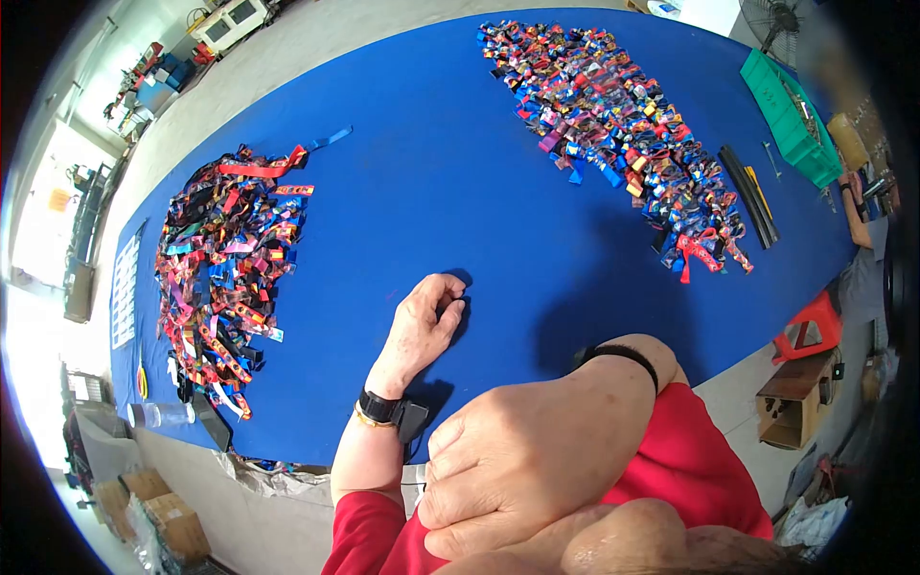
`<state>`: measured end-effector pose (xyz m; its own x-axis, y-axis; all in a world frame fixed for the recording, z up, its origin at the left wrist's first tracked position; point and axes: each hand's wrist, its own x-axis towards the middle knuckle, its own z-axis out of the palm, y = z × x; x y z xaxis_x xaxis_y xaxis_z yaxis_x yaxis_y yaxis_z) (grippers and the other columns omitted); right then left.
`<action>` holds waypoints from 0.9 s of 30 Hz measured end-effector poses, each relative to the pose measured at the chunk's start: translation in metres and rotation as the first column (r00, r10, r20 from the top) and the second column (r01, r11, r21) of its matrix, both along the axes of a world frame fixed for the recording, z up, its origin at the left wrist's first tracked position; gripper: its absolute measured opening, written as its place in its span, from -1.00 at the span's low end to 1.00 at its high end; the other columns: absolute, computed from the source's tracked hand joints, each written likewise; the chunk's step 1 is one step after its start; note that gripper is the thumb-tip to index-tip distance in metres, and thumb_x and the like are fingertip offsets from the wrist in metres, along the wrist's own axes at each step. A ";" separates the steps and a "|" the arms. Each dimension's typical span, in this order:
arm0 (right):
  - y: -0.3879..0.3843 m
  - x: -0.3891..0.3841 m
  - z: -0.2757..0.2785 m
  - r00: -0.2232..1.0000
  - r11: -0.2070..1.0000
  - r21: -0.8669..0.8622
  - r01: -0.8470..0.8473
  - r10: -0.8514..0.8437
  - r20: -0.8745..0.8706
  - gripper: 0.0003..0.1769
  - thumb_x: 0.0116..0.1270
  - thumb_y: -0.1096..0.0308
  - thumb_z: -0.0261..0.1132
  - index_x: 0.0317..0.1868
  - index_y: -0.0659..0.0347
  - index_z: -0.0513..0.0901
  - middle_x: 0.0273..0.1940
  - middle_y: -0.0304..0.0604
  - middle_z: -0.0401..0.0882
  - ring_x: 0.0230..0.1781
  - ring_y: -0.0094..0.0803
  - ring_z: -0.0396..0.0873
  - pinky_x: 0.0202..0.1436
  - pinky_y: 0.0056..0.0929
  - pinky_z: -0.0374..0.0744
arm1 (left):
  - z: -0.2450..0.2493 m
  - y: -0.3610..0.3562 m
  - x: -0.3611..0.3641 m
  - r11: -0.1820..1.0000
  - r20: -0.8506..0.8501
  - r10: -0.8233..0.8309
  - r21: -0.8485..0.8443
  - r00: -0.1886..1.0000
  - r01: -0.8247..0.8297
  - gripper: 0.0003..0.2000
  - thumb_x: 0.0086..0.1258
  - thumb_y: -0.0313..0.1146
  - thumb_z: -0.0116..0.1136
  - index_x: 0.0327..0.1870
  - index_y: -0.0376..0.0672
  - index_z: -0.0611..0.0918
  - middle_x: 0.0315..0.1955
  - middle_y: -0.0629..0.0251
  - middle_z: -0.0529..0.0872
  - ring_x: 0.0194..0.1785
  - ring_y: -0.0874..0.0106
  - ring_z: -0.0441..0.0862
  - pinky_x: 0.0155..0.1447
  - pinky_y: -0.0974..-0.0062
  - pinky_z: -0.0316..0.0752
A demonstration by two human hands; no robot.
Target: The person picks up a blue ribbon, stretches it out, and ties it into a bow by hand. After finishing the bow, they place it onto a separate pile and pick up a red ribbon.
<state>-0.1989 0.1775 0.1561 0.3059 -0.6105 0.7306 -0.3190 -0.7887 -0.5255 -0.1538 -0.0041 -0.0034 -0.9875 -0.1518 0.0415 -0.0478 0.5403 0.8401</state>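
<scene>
My left hand (431, 311) rests on the blue table (412, 211), its fingers curled in a loose fist with nothing visible in them. A dark watch and a thin band are on that wrist. Raised close to the camera, my right hand (517, 470) has its fingers folded under, and whatever they may hold is hidden. A black band circles the right wrist. To the left of my hands lies a heap of loose colourful ribbon strips (225, 268). Farther off on the right spreads a wide pile of looped, patterned ribbon pieces (623, 125).
A green bin (791, 120) stands at the table's right edge, beside black strips (747, 196) and a wrench (771, 161). At the left edge are a white sheet (125, 292), a clear bottle (163, 414) and a dark phone-like slab (213, 422). A red stool (808, 326) stands right.
</scene>
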 end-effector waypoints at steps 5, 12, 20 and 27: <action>0.000 0.006 0.001 0.987 0.985 -0.082 0.149 -0.154 -0.055 -0.85 0.14 0.31 0.32 -0.39 0.22 0.59 -0.35 -0.10 0.60 -0.32 -0.19 0.67 -0.22 -0.23 0.63 | -0.002 -0.001 0.000 1.000 0.004 -0.004 0.000 1.000 0.004 -0.82 0.42 -0.53 0.28 -0.01 -0.25 0.63 -0.22 0.23 0.71 -0.16 0.42 0.70 0.00 0.41 0.61; 0.006 0.015 0.001 0.979 0.972 -0.129 0.197 -0.201 -0.026 -0.85 0.19 0.33 0.32 -0.40 0.22 0.57 -0.42 -0.16 0.54 -0.42 -0.24 0.63 -0.35 -0.26 0.59 | -0.006 -0.003 0.000 1.000 -0.049 -0.022 0.006 0.999 0.022 -0.82 0.41 -0.53 0.28 -0.01 -0.26 0.64 -0.24 0.19 0.71 -0.18 0.37 0.70 -0.03 0.39 0.61; 0.036 0.000 0.016 0.987 0.999 0.007 -0.047 0.048 -0.155 -0.81 0.36 0.36 0.29 -0.23 0.37 0.66 -0.33 -0.13 0.61 -0.40 -0.32 0.65 -0.32 -0.37 0.61 | -0.003 -0.002 0.001 1.000 -0.031 -0.003 0.008 1.000 0.003 -0.83 0.42 -0.52 0.29 -0.02 -0.24 0.63 -0.28 0.27 0.71 -0.19 0.45 0.69 -0.06 0.44 0.60; 0.036 0.001 0.015 0.986 0.995 0.007 -0.102 0.102 -0.132 -0.83 0.41 0.43 0.26 -0.21 0.41 0.69 -0.34 -0.15 0.60 -0.44 -0.38 0.61 -0.39 -0.43 0.54 | -0.010 -0.004 0.000 0.999 -0.049 -0.009 0.035 0.999 0.011 -0.85 0.41 -0.54 0.28 -0.05 -0.23 0.63 -0.30 0.33 0.68 -0.24 0.50 0.65 -0.11 0.48 0.57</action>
<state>-0.1983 0.2134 0.1714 0.4599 -0.5714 0.6797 -0.3037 -0.8205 -0.4843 -0.1533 -0.0077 -0.0139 -0.9859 -0.1445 0.0845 -0.0012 0.5107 0.8597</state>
